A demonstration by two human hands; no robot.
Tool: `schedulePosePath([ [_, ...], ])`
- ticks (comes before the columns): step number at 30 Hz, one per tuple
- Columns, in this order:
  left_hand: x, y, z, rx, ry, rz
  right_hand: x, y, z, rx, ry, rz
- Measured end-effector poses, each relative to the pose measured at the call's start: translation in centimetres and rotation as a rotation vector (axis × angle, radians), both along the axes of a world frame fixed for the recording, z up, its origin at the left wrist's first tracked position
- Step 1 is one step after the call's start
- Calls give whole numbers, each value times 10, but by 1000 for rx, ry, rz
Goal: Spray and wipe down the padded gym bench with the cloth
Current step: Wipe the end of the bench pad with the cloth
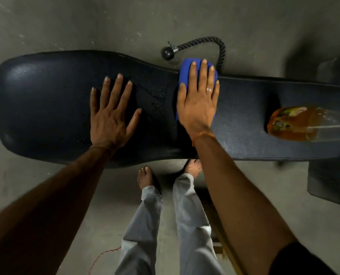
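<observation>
A long black padded bench (46,100) runs left to right across the view. My right hand (197,102) lies flat on a folded blue cloth (186,70), pressing it onto the bench's far edge near the middle. Spread flat, my left hand (111,114) rests on the wide part of the pad and holds nothing. Small wet drops (157,94) glisten on the pad between the two hands. A clear bottle of amber liquid (296,124) lies on its side on the bench at the right.
A black rope handle with a ball end (204,46) lies on the concrete floor behind the bench. My bare feet (145,177) and grey trousers stand in front of it. A dark pad (331,187) sits at the right. A red cord (103,257) trails on the floor.
</observation>
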State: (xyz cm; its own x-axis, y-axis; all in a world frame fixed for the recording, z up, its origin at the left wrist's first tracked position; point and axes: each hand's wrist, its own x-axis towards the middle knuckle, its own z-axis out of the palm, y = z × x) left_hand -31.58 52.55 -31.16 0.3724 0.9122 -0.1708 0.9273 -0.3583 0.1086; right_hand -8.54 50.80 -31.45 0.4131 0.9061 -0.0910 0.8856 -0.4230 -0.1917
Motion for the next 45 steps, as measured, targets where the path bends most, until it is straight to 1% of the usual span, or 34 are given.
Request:
schedulePosePath([
  [1, 0, 0, 0, -2, 5, -3, 0, 10, 0, 10, -3, -34],
  [3, -1, 1, 1, -8, 18, -15, -8, 3, 1, 10, 8, -25],
  [5, -1, 2, 3, -19, 13, -29, -25, -35, 9, -11, 29, 71],
  [7, -4, 5, 5, -30, -3, -47, -46, -84, 14, -74, 45, 173],
  [9, -17, 10, 6, -23, 4, -72, -56, -114, 15, -113, 3, 255],
  [11, -34, 11, 6, 4, 18, -60, -48, -98, 10, -109, -2, 302],
  [13, -41, 12, 3, 20, 23, -20, -40, -54, 6, -57, 9, 329],
  [15, -39, 12, 2, 23, 22, -11, -38, -2, 2, -10, 8, 285],
  [17, -39, 13, 1, 17, 30, -16, -43, 33, 0, -8, 11, 223],
  [18, -39, 12, 1, 11, 31, -18, -46, 36, 1, -14, 14, 197],
  [20, -40, 12, 2, 2, 26, -18, -57, 12, 4, -7, 21, 201],
  [22, -40, 13, 4, -4, 19, -18, -73, -37, 14, -16, 29, 266],
  [23, -40, 13, 4, -4, 18, -17, -82, -64, 17, -53, 34, 301],
  [25, -41, 13, 3, -7, 24, -12, -90, -95, 19, -101, 11, 364],
  [27, -41, 13, 2, -1, 17, -16, -82, -76, 15, -97, 29, 377],
  [29, -42, 14, 1, 0, 14, -25, -76, -33, 12, -44, 27, 360],
  [31, -44, 13, 0, -1, 12, -24, -74, 13, 7, -13, 31, 289],
  [33, -42, 13, -1, 5, 9, -18, -74, 37, 4, -5, 30, 233],
  [35, -41, 13, 1, 11, -1, -16, -81, 24, 5, 1, 49, 222],
  [37, -42, 13, 2, 17, -13, -17, -93, -22, 12, -4, 51, 278],
  [39, -43, 13, 3, 15, -19, -7, -106, -75, 17, -70, 47, 348],
  [41, -41, 11, 3, 14, -28, -6, -108, -98, 18, -96, 23, 407],
  [44, -54, 19, 4, 30, -20, -69, -95, -51, 14, -59, 27, 425],
  [45, -67, 25, 5, 40, -16, -46, -93, -24, 12, -21, 11, 410],
])
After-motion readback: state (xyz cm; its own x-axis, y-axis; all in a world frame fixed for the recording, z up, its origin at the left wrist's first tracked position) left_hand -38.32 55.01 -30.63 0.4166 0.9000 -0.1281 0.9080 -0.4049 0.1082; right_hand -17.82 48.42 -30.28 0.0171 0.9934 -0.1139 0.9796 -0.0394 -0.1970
